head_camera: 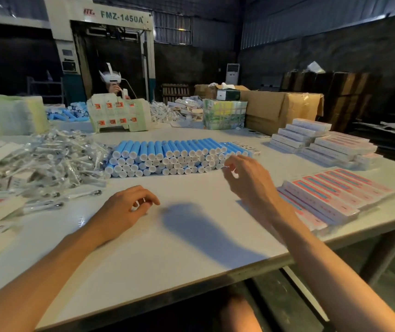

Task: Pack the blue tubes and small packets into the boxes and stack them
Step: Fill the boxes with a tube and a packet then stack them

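Observation:
A stacked bank of blue tubes [172,156] with white caps lies across the middle of the white table [143,248]. A heap of small clear packets [55,161] spreads to its left. Flat pink-and-white boxes [335,195] lie in rows at the right, near the table edge. My left hand [127,209] rests on the table in front of the tubes, fingers loosely curled and holding nothing. My right hand [246,178] hovers by the right end of the tube stack, fingers loosely bent, with nothing visibly in them.
Stacks of packed white boxes [321,144] stand at the far right, brown cartons [280,109] behind them. A person with a white headset [111,77] sits across the table behind folded card sheets [120,116]. More blue tubes [69,113] lie far left.

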Demonstrator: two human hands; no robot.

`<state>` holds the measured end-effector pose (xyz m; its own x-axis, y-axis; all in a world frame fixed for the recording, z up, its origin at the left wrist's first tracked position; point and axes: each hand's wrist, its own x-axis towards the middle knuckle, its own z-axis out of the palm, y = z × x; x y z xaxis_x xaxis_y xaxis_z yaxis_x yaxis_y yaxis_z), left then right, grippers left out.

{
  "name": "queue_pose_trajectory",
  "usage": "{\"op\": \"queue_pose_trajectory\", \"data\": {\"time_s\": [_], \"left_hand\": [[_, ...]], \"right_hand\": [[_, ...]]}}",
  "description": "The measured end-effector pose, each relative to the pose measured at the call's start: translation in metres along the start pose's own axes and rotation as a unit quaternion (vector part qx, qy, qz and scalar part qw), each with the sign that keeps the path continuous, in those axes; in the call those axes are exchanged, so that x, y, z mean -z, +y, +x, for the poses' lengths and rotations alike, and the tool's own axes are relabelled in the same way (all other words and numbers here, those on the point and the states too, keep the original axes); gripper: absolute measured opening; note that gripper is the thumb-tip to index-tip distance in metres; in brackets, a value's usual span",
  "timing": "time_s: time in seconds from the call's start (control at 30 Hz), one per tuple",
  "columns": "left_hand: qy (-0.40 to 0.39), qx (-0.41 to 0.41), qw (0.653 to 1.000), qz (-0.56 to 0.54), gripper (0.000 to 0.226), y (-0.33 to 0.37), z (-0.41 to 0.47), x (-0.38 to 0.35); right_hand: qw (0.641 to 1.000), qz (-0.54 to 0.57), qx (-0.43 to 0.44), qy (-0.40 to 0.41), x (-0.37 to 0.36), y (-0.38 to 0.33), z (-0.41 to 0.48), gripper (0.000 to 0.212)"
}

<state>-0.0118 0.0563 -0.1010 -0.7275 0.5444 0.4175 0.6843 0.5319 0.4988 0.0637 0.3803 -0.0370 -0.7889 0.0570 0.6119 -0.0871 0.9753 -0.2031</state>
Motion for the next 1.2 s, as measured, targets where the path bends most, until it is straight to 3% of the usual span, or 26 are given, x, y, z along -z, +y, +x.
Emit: {"op": "queue_pose_trajectory", "data": {"time_s": [0.2,0.4,0.5,0.57,0.7,0.8,0.87,0.97,1.2], "left_hand": [[0.026,0.035,0.997,0.07,0.027,0.013,0.007,0.008],[-0.097,0.18,0.953,0.224,0.021,0.007,-0.002,0.047],[-0.09,0.223,0.933,0.268,0.022,0.0,-0.018,0.077],[-0.057,0.291,0.903,0.311,0.027,-0.009,-0.036,0.101],[0.053,0.422,0.796,0.431,0.049,-0.03,-0.07,0.144],[0.051,0.509,0.74,0.437,0.076,-0.042,-0.084,0.163],[0.001,0.542,0.733,0.411,0.087,-0.047,-0.09,0.166],[-0.027,0.526,0.729,0.437,0.075,-0.054,-0.095,0.163],[0.081,0.422,0.793,0.431,0.052,-0.032,-0.088,0.163]], "right_hand": [[0.984,0.159,0.072,-0.044,-0.052,-0.114,0.034,0.016],[0.95,0.286,0.072,-0.101,-0.121,-0.172,0.019,0.013],[0.947,0.281,0.084,-0.128,-0.14,-0.171,0.016,0.008],[0.945,0.282,0.092,-0.136,-0.144,-0.167,0.016,0.009],[0.937,0.299,0.092,-0.154,-0.147,-0.166,0.017,0.011],[0.927,0.327,0.079,-0.166,-0.147,-0.166,0.02,0.013],[0.919,0.347,0.07,-0.171,-0.148,-0.163,0.021,0.012],[0.911,0.37,0.053,-0.175,-0.151,-0.158,0.022,0.014],[0.907,0.384,0.052,-0.164,-0.154,-0.16,0.024,0.014]]}}
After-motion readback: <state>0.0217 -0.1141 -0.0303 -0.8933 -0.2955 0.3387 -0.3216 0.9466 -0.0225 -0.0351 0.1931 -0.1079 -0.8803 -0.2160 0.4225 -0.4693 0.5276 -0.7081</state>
